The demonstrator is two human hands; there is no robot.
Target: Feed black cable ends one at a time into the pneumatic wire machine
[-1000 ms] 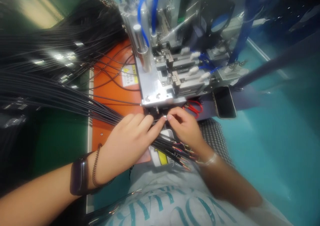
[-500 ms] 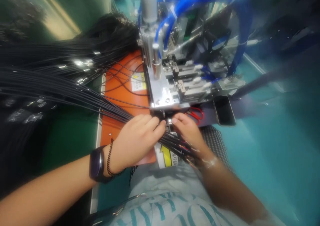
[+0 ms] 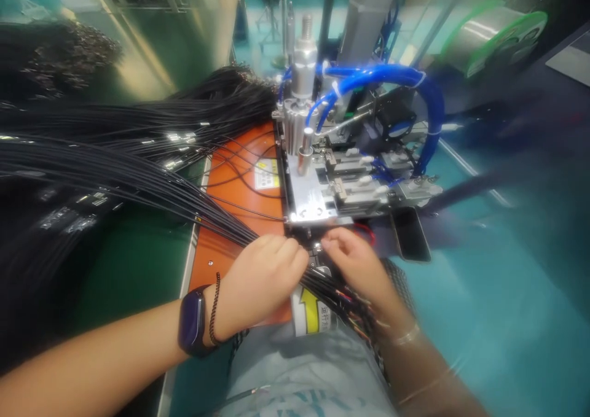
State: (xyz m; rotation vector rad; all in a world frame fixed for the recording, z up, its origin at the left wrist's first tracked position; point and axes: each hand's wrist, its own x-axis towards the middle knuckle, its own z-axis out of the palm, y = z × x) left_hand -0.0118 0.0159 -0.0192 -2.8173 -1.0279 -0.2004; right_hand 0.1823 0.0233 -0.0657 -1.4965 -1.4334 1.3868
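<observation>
My left hand (image 3: 267,276), with a dark wristband above it, is closed around a bundle of black cables (image 3: 225,220). The cable ends (image 3: 345,297) come out below that hand, with small coloured wires showing. My right hand (image 3: 357,260) has its thumb and fingers pinched beside a small metal piece (image 3: 317,247) at the machine's front edge; whether it grips anything is too small to tell. Just above both hands stands the machine's metal plate (image 3: 308,199). Under the cables lies a label with a yellow arrow (image 3: 310,309).
An orange panel (image 3: 239,187) lies left of the machine, crossed by loose cables. Thick blue tubes (image 3: 387,73) arch over the machine. A dark phone-like device (image 3: 411,234) is at the right. More cables (image 3: 138,116) spread left, and a green-rimmed spool (image 3: 493,36) stands behind.
The view has tilted up, showing more of the background and the spool. My left hand is more tightly curled over the cables. My right hand stays pinched at the machine's front edge.
</observation>
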